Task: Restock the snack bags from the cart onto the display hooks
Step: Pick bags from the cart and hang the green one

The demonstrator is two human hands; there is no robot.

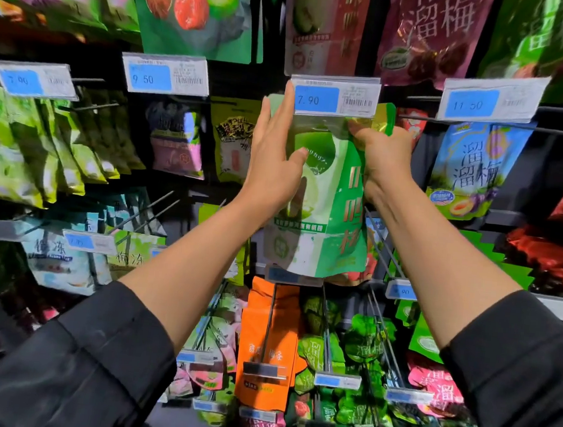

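Behind the price tag (334, 98), green snack bag's (321, 210) top hides

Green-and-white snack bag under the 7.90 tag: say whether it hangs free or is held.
Held. The right hand pinches the green-and-white snack bag at its top; the left hand lies flat against it.

A green bag (326, 197) is held up under the 7.90 tag (334, 96): its top is pinched by the right hand (382, 154), its left edge touched by the straight-fingered left hand (275, 151).
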